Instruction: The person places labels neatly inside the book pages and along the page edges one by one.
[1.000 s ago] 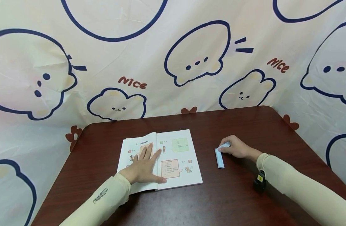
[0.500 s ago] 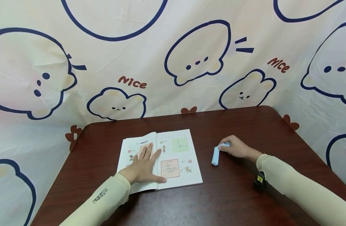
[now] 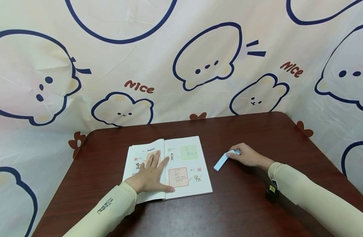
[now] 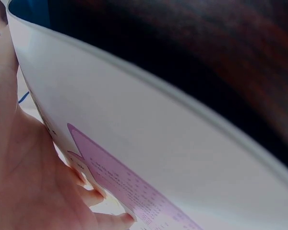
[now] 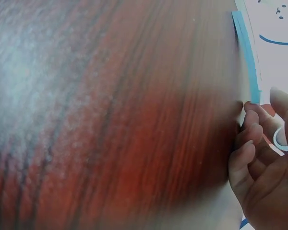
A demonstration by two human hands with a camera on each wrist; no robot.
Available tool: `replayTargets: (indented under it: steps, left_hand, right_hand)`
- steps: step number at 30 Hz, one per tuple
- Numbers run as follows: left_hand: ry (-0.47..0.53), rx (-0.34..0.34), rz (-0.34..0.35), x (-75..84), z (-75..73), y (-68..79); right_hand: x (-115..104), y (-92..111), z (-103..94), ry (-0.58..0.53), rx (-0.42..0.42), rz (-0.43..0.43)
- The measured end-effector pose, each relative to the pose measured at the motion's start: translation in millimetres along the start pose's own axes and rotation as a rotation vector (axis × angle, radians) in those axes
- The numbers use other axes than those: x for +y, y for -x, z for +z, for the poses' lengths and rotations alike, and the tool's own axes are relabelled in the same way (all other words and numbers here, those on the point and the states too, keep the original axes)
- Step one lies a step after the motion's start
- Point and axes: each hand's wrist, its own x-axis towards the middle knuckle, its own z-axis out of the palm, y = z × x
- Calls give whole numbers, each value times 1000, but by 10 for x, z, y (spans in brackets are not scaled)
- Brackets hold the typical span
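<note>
An open book (image 3: pixel 203 184) with printed text and small cartoons lies at the table's middle left. My left hand (image 3: pixel 148 177) rests flat across its inner fold, fingers spread; the left wrist view shows the palm (image 4: pixel 33 177) against a page. To the right of the book, my right hand (image 3: pixel 246 155) pinches one end of a slim light-blue bar (image 3: pixel 221 162). The bar has two sections meeting at a bend, and its far section points down-left toward the book. In the right wrist view the blue bar (image 5: pixel 248 55) extends beyond curled fingers (image 5: pixel 241 158). The bar's exact kind is unclear.
The dark brown wooden table (image 3: pixel 181 217) has rounded far corners. A pale cloth backdrop (image 3: pixel 163 65) with cartoon outlines stands behind it and at both sides. A small black device (image 3: pixel 272 191) sits at the right wrist.
The free section of the blue bar has swung from pointing down toward the book, and the bar now looks straighter. The right hand has barely moved; the left hand stays on the book.
</note>
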Motion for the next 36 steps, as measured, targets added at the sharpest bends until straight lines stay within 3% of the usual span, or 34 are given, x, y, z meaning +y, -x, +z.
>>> replayTargets:
  steps: [8, 19, 23, 26, 33, 36]
  left_hand:
    - [-5, 7, 1, 0, 2, -9]
    - [1, 7, 4, -2, 4, 0]
    - [4, 7, 5, -10, 6, 1]
    - [5, 8, 4, -12, 5, 3]
    - [13, 7, 3, -10, 1, 6]
    - [17, 8, 4, -9, -2, 10]
  right_hand:
    - [-68, 11, 8, 45, 13, 13]
    - [-268, 28, 93, 326, 60, 92]
    - [-307, 31, 115, 372, 62, 112]
    - [-310, 34, 122, 343, 53, 144]
    - [-231, 25, 101, 65, 40, 129]
    - [-217, 14, 83, -6, 20, 121]
